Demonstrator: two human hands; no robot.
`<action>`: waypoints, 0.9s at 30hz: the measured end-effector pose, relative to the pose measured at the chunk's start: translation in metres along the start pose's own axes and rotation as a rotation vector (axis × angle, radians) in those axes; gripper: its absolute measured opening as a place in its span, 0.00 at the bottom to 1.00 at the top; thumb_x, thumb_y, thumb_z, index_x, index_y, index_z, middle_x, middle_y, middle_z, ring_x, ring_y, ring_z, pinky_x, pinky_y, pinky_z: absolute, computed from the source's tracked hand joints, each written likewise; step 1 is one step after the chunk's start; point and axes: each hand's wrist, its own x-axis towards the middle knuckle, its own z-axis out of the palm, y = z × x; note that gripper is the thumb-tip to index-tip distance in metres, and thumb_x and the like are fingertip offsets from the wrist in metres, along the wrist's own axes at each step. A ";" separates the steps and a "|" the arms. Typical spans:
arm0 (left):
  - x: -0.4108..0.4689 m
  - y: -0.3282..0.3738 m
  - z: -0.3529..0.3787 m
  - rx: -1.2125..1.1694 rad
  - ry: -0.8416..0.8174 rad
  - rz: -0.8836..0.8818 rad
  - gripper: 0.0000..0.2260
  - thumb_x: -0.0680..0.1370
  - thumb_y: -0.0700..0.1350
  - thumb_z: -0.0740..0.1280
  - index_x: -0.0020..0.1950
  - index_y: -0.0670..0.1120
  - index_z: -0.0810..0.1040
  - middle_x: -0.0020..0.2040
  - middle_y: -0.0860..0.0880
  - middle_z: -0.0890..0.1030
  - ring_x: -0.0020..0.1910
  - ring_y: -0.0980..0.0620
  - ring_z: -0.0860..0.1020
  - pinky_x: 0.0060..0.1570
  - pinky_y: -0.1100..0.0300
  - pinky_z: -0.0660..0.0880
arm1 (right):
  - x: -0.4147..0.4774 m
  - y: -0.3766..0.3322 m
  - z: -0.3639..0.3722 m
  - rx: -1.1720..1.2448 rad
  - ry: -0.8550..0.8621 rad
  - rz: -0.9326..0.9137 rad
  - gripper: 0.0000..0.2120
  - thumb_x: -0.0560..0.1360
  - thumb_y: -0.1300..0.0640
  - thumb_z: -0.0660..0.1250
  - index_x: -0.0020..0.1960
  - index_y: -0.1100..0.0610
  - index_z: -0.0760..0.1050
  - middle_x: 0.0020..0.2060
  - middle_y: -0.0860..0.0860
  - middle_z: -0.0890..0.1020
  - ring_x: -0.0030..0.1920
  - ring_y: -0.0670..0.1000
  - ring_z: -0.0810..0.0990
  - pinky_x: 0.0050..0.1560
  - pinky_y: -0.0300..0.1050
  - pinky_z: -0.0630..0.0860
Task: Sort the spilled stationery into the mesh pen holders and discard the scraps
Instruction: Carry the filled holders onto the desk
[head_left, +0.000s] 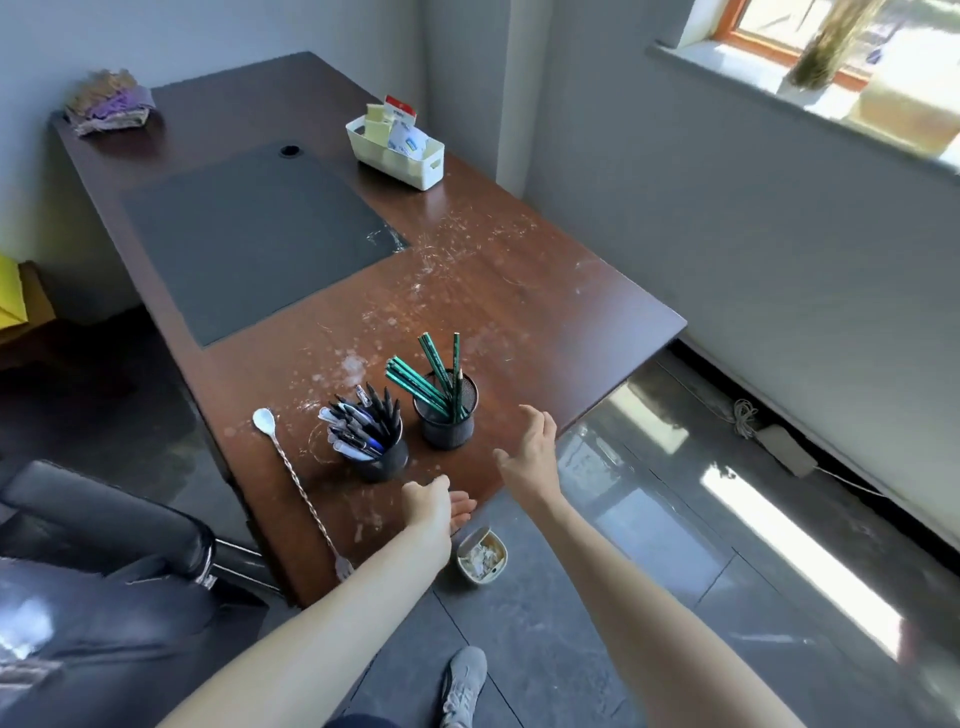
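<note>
Green pencils (415, 382) fill one mesh holder (448, 432), pens (358, 423) the second holder (388, 462)

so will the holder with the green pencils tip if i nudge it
Probably a bit tippy: the green pencils stick out well above the mesh holder and several lean one way. It likely feels light, being thin mesh. A low push would probably slide it on the glossy desk.

Seen remotely through my one head-worn wide-angle camera: it looks forward and steeply down, close in over the near corner of the desk (519, 291). The left hand (434, 506) and right hand (530, 457) enter from below, with the mesh pen holders (448, 428) just beyond them.
</note>
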 end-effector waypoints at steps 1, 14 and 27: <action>-0.005 -0.008 0.012 0.046 -0.026 0.012 0.13 0.81 0.39 0.56 0.66 0.40 0.64 0.37 0.41 0.77 0.31 0.49 0.77 0.24 0.63 0.73 | -0.005 0.010 -0.010 0.013 0.023 0.016 0.29 0.72 0.64 0.66 0.70 0.54 0.60 0.72 0.56 0.58 0.68 0.54 0.65 0.63 0.48 0.69; -0.084 -0.205 0.170 0.790 -0.414 -0.044 0.05 0.81 0.37 0.54 0.54 0.43 0.67 0.34 0.43 0.74 0.15 0.58 0.72 0.18 0.71 0.64 | -0.156 0.269 -0.156 0.151 0.185 0.603 0.23 0.72 0.64 0.60 0.67 0.58 0.65 0.63 0.56 0.68 0.57 0.58 0.74 0.55 0.48 0.73; -0.019 -0.463 0.266 1.324 -0.507 -0.148 0.08 0.80 0.37 0.53 0.45 0.47 0.68 0.32 0.45 0.73 0.18 0.57 0.72 0.20 0.69 0.61 | -0.242 0.544 -0.114 0.372 0.186 1.095 0.20 0.75 0.63 0.62 0.67 0.61 0.66 0.60 0.60 0.74 0.62 0.58 0.73 0.57 0.43 0.67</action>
